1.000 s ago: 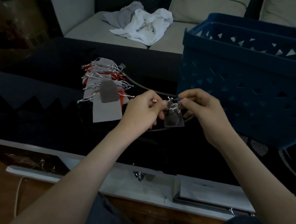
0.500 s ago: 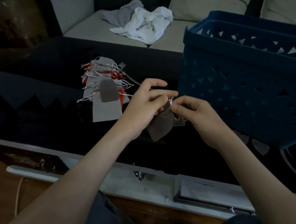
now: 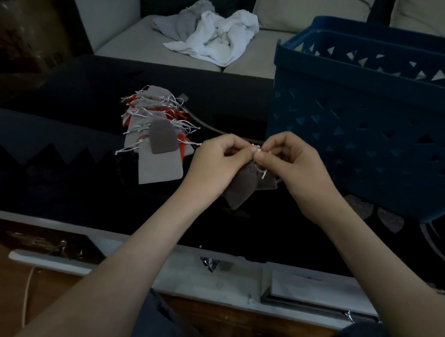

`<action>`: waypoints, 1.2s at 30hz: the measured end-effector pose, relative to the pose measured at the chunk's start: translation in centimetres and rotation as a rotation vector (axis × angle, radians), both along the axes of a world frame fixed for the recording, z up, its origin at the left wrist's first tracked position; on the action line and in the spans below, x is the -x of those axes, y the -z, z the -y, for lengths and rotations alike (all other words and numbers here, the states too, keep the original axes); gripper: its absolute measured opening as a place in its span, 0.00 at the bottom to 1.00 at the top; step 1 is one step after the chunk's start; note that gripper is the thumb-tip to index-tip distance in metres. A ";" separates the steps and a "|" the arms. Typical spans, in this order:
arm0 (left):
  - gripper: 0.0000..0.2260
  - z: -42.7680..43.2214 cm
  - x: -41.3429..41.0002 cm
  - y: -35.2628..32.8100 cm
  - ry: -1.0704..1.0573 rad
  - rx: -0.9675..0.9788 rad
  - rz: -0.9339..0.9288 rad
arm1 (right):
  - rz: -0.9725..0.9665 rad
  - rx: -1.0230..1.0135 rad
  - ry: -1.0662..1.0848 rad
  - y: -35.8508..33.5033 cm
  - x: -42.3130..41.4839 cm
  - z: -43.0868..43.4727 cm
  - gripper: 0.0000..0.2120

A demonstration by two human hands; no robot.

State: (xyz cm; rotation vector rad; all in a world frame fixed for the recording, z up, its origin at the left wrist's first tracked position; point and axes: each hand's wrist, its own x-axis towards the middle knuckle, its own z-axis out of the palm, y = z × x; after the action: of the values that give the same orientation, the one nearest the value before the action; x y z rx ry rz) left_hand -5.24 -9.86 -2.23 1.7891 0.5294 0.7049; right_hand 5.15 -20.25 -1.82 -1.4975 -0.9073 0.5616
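Note:
A small dark grey drawstring pouch hangs between my two hands above the black table. My left hand and my right hand meet fingertip to fingertip at the pouch's top, each pinching its white drawstring. A second, lighter pouch shows partly behind the first, under my right hand. To the left lies a pile of grey and red drawstring pouches with white strings sticking out.
A large blue plastic basket stands on the table at the right, close behind my right hand. A beige sofa with crumpled white and grey cloths is beyond the table. A cardboard box sits far left.
The pouch has dropped and turned to hang lower between my hands. My left fingers, raised half a second ago, have curled back down onto the string beside my right fingertips.

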 end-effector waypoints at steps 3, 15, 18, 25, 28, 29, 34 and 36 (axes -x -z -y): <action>0.07 0.2 0.0 -0.2 0.015 0.037 0.015 | 0.061 -0.036 0.011 0.0 0.3 0.0 0.06; 0.03 0.5 0.2 -0.2 0.115 0.125 -0.003 | 0.288 -0.073 0.107 0.0 0.1 0.2 0.07; 0.05 0.3 0.1 0.0 0.127 0.085 -0.032 | 0.343 -0.069 0.120 0.1 0.1 0.3 0.08; 0.03 0.2 0.3 0.0 0.074 0.029 -0.054 | 0.341 -0.022 0.137 -0.3 -0.2 0.3 0.09; 0.06 -0.1 0.4 0.0 0.016 0.079 0.007 | 0.434 0.053 0.095 -0.2 -0.7 0.2 0.09; 0.06 -0.2 0.4 -0.1 0.005 0.108 0.028 | 0.477 0.085 0.073 0.0 -0.7 0.2 0.08; 0.09 0.0 0.5 -0.2 0.020 0.194 0.086 | 0.656 0.117 0.110 0.0 -0.4 0.0 0.06; 0.09 0.1 0.4 -0.1 0.030 0.196 0.094 | 0.685 0.141 0.149 -0.1 -0.5 0.0 0.04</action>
State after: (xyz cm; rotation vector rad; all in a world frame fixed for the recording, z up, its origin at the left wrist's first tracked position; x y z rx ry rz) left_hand -5.60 -10.00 -2.14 1.5705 0.4896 0.6887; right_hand 5.61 -20.22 -1.72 -1.9103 -1.2769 -0.0171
